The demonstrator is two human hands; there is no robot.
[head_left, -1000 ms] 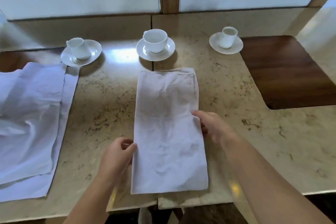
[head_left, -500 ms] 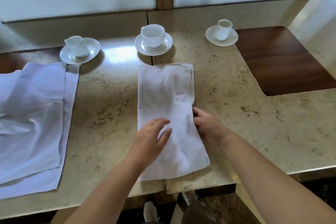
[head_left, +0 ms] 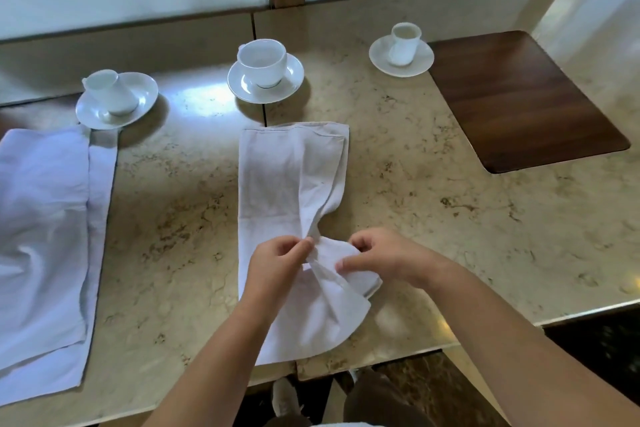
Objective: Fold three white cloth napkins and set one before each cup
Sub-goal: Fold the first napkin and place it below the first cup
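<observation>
A long folded white napkin (head_left: 277,180) lies on the marble counter in front of the middle cup (head_left: 262,61). My left hand (head_left: 277,260) pinches its right edge near the middle, bunching the cloth. My right hand (head_left: 384,258) grips the same edge just beside it, lifting the near half off the counter. A left cup (head_left: 107,92) and a right cup (head_left: 404,43) stand on saucers at the back. More white napkins (head_left: 41,225) lie spread at the far left, below the left cup.
A dark wooden inset panel (head_left: 519,100) sits at the right of the counter. The counter's front edge (head_left: 381,354) runs just below the napkin. Frosted panels with a wooden post rise behind the cups.
My left hand crossed from the napkin's left edge to its right edge. Both hands closed on that edge and pulled it up, so the flat napkin now bunches in the middle.
</observation>
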